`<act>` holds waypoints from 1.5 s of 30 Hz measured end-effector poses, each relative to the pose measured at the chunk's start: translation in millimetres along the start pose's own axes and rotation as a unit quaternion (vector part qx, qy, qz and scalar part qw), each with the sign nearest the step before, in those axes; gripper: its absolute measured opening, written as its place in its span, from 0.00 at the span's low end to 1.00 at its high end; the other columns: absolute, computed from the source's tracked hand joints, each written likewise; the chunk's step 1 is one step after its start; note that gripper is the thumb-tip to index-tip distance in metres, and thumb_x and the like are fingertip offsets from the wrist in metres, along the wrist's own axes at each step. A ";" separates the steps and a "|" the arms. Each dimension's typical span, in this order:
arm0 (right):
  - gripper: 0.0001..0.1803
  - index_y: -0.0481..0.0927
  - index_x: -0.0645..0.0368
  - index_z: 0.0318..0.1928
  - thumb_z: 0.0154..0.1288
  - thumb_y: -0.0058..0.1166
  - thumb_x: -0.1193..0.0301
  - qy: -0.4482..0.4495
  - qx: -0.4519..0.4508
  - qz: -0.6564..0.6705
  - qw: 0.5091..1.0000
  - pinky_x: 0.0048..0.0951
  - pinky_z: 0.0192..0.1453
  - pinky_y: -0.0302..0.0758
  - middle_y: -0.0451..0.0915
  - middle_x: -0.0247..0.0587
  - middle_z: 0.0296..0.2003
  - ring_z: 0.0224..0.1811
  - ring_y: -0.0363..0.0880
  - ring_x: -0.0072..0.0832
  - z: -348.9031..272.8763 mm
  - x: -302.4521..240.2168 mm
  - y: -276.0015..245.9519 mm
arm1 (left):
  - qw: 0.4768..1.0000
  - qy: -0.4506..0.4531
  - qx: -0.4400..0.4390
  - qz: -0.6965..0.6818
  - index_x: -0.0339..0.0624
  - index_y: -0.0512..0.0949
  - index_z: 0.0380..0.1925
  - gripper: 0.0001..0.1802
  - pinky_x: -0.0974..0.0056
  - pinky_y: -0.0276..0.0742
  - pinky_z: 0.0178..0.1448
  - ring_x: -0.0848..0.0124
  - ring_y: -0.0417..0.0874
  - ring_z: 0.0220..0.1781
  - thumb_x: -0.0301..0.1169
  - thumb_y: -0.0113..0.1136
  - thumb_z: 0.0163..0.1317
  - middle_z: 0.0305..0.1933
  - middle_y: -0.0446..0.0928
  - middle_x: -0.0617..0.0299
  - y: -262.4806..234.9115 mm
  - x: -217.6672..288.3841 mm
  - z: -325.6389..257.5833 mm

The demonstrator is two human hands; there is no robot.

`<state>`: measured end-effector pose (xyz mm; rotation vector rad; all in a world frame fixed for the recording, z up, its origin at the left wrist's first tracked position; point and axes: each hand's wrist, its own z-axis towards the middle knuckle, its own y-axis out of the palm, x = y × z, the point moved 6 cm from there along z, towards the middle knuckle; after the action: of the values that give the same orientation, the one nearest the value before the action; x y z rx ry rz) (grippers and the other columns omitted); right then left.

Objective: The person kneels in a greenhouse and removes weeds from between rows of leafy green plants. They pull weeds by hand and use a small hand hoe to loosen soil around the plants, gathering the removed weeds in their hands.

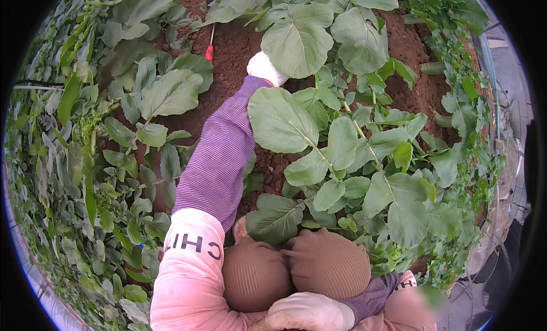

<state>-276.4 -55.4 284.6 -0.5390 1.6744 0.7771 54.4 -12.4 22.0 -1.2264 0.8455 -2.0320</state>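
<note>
My left hand, in a white glove, reaches forward to the soil among large leafy green plants. A broad leaf covers its fingers, so whether it grips anything is hidden. My right hand, in a pale soiled glove, lies back up in front of my brown-clad knees. Its fingers bend out of sight at the lower edge, and whatever they hold, if anything, does not show. Beyond my left forearm, a tool with a red handle and a thin metal shaft stands tilted in the soil.
Dense green foliage fills the left side. Brown soil shows between the rows. At right, pale green rounded stubs poke out near the bed's edge, and grey paving runs along it. A tan rounded shape sits by my knees.
</note>
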 end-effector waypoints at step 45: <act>0.14 0.70 0.68 0.51 0.66 0.42 0.77 0.421 0.081 0.406 0.807 0.15 0.30 0.65 0.69 0.27 0.27 0.25 0.64 0.12 30.4 27.7 -9.6 | 0.548 -0.067 -0.832 -0.050 0.42 0.78 0.41 0.20 0.56 0.74 0.44 0.55 0.79 0.43 0.31 0.52 0.43 0.38 0.79 0.53 -98.7 2.3 -297.5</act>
<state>-256.0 -38.1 251.9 0.0334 2.8618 1.0544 -233.5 107.4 -9.5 -2.1442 2.8647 -0.5190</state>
